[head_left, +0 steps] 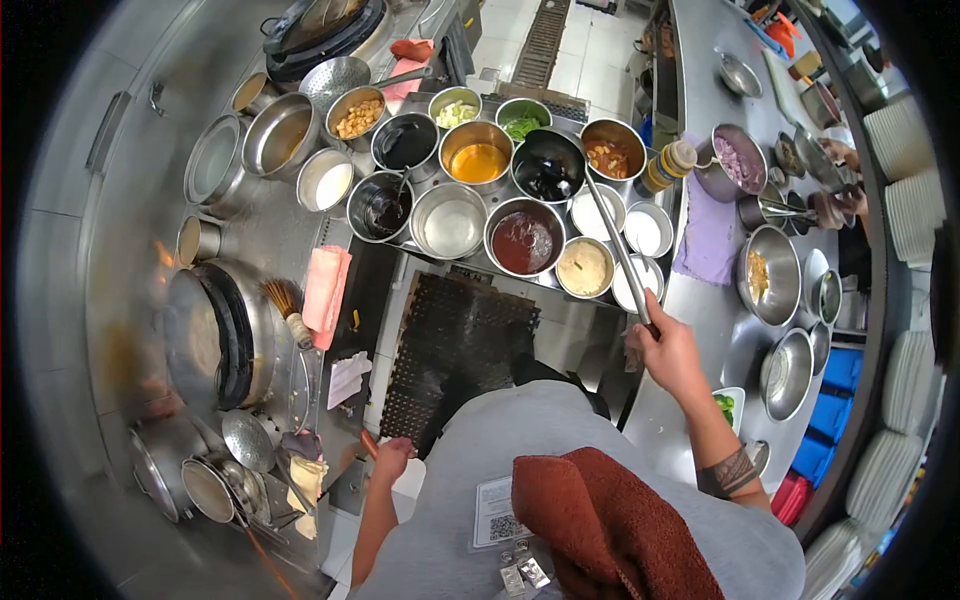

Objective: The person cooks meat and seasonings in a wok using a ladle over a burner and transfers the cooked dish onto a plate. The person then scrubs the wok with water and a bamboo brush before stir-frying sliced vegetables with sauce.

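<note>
My right hand [672,345] is closed round the handle of a long ladle [612,228]. The ladle's dark bowl [550,165] is over the group of pots, between the pot of amber liquid [478,160] and the pot of reddish-brown food [610,155]. Below it stands a pot of dark red sauce [524,240]. Low on the left, my left hand [393,458] is wrapped round a reddish-brown handle [369,442]; what the handle belongs to cannot be made out. A folded pale cloth [350,378] lies beyond that hand.
Bowls of white powder [648,230] and a tan seasoning [584,268] stand near the ladle. A wok [200,335] sits on the left stove beside a brush [285,305] and pink cloth [326,285]. Steel bowls [787,372] line the right counter, where another person's hand [848,200] shows.
</note>
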Demonstrator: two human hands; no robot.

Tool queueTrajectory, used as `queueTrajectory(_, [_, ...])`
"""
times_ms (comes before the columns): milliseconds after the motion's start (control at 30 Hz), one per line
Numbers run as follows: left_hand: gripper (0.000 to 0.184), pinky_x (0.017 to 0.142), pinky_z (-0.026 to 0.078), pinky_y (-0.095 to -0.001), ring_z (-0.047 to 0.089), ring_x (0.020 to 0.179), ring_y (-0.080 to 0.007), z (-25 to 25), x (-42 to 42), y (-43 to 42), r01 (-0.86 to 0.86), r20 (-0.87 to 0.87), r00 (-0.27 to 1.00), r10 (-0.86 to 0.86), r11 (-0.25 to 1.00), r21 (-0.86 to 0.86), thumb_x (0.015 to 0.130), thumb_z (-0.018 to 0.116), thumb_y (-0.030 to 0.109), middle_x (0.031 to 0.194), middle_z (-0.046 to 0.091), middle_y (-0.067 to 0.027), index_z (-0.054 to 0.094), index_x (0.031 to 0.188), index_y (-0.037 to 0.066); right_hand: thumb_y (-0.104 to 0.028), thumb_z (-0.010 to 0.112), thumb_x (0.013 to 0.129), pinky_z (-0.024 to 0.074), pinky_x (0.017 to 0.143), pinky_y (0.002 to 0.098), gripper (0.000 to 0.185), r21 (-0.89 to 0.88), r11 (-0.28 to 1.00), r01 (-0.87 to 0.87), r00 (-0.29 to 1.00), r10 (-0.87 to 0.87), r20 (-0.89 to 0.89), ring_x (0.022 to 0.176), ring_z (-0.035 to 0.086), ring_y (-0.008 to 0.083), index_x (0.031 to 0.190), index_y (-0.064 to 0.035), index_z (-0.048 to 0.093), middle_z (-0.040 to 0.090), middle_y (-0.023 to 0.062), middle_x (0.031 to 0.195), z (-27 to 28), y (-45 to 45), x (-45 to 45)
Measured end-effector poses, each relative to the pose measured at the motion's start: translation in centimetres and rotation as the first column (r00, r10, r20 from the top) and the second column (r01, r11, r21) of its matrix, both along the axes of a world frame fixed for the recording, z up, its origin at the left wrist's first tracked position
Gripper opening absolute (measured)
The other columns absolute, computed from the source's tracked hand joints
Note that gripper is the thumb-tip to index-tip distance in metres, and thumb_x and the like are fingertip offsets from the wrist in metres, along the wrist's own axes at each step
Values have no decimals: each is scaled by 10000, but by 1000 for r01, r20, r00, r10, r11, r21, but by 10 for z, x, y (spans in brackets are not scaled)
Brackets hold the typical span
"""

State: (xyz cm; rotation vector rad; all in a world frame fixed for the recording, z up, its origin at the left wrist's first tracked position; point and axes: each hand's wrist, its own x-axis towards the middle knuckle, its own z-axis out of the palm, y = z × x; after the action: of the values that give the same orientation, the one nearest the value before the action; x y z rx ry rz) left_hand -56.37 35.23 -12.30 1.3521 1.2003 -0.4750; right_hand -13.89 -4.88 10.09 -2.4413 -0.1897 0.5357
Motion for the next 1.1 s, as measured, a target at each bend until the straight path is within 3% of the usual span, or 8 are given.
queueTrajectory(100, [186, 768, 570, -404, 702, 860, -294, -34, -40, 12, 793, -131, 455, -881, 334, 510, 824, 679, 110, 924, 724, -128, 713, 977, 10, -87, 655, 897, 500, 675, 411, 596, -17, 999, -49, 985, 51, 166, 649, 629, 367, 1464, -40, 476, 621, 233, 728, -4, -8, -10])
queueTrajectory(333, [187, 795, 560, -422, 688, 898, -311, -89, -91, 21, 532, 108, 784, -611, 753, 387, 786, 700, 224, 936, 714, -131, 729, 872, 61, -79, 645, 919, 489, 581, 339, 610, 103, 993, 62, 992, -73, 106, 538, 567, 203, 1497, -63, 452, 580, 112, 659, -13, -4, -28])
queueTrajectory(433, [163, 788, 559, -423, 690, 904, -303, -92, -82, 32, 548, 170, 726, -667, 710, 443, 794, 690, 216, 964, 719, -123, 738, 856, 73, -81, 599, 953, 449, 483, 295, 571, 301, 924, 237, 969, -202, -143, 471, 502, 140, 1506, -93, 456, 528, 22, 624, -14, 11, -38])
queueTrajectory(500, [171, 816, 554, -442, 692, 926, -332, -46, -43, 35, 807, -182, 334, -925, 181, 562, 820, 651, 196, 976, 728, -142, 745, 873, 64, -108, 531, 998, 361, 382, 257, 423, 491, 674, 552, 809, -291, -510, 423, 418, 96, 1420, -103, 520, 424, -35, 577, -5, 36, -46])
queueTrajectory(600, [236, 855, 542, -476, 684, 948, -385, -62, -55, 37, 577, -98, 792, -603, 686, 443, 845, 573, 186, 972, 725, -187, 745, 927, 46, -270, 471, 1056, 206, 277, 218, 191, 404, -65, 912, 396, 387, -832, 339, 257, 53, 1026, -111, 574, 307, -55, 545, -65, 19, -53])
queueTrajectory(733, [151, 679, 548, -482, 677, 753, -363, -27, -57, 32, 142, 90, 972, -215, 851, 506, 702, 688, 173, 793, 660, -150, 680, 768, 39, -276, 489, 1041, 226, 265, 243, 321, 500, 158, 851, 459, 237, -856, 321, 262, 75, 1284, -80, 564, 331, -43, 552, -24, 79, -67])
queueTrajectory(933, [169, 755, 579, -466, 702, 849, -379, -78, -158, 43, 616, -139, 669, -730, 440, 653, 785, 615, 159, 903, 700, -187, 721, 823, 33, -44, 540, 912, 310, 311, 248, 588, 642, 749, -164, 634, 579, -513, 314, 381, 129, 1484, 10, 417, 490, 37, 538, 55, 369, -93])
queueTrajectory(1100, [166, 747, 579, -442, 700, 825, -368, -116, -239, 12, 650, -195, 695, -692, 489, 582, 802, 602, 160, 891, 695, -163, 711, 817, 36, -139, 625, 851, 545, 628, 455, 550, -17, 303, -953, 283, 908, 310, 622, 687, 348, 1386, -39, 547, 656, 226, 700, 8, 638, -142])
